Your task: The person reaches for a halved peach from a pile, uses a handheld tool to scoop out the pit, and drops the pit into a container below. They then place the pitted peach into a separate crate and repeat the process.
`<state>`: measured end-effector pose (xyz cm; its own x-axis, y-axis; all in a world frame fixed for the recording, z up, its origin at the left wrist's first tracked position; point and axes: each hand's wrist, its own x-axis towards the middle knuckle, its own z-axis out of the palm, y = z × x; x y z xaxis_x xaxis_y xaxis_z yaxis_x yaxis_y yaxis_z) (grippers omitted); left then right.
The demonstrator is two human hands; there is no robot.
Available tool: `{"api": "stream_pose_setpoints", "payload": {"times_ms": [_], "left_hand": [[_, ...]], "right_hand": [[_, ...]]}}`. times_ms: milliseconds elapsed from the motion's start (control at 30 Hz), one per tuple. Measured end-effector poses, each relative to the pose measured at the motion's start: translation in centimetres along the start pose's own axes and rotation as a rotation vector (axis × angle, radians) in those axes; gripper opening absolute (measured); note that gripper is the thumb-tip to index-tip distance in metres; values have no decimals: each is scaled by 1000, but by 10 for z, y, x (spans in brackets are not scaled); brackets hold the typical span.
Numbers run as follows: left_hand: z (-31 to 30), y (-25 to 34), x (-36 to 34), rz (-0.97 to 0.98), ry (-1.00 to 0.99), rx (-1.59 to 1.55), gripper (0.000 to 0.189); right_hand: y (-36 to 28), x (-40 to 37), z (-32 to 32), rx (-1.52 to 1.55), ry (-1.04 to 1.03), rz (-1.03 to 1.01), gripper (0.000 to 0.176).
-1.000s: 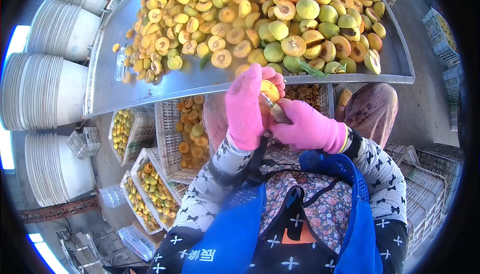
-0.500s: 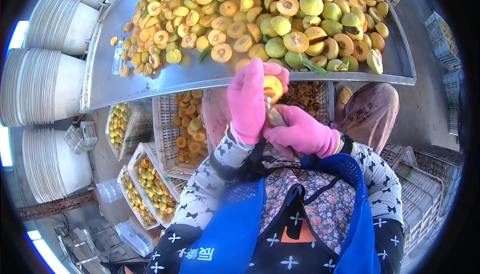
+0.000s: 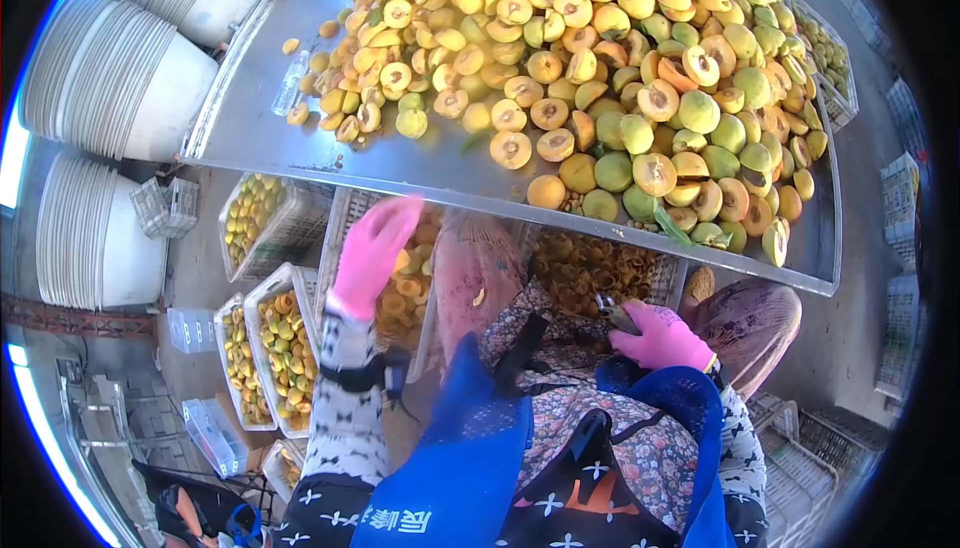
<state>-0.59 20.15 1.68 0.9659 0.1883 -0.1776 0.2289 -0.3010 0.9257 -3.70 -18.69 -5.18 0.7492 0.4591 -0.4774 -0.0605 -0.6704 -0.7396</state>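
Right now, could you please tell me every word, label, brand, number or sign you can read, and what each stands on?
"辰": seemingly one of the white characters low on the blue garment; those beside it are too blurred to read surely.
Clear bottle on the metal table: no text readable.
Crates at the right edge: any marking is too small to read.
I can make out no numbers.

Hand tool (image 3: 617, 315): bright metal head, darker handle; held in the right hand (image 3: 664, 339), head angled forward and left. Fruit halves (image 3: 405, 296): yellow-orange, lying loose in a pale crate (image 3: 338, 225), partly hidden beneath the left hand (image 3: 374, 256). Fruit pile (image 3: 556, 66): yellow, orange and green, many pieces cut with brown centres exposed, heaped on the metal table (image 3: 250, 120)
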Motion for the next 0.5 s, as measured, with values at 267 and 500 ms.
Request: {"api": "stream_pose_setpoints", "payload": {"times_ms": [267, 500], "left_hand": [[125, -22, 136, 25, 73, 820, 58], [129, -13, 109, 81, -99, -503, 48]], "right_hand": [[-35, -1, -11, 180, -47, 150, 48], [-42, 0, -25, 351, 234, -151, 42]]}}
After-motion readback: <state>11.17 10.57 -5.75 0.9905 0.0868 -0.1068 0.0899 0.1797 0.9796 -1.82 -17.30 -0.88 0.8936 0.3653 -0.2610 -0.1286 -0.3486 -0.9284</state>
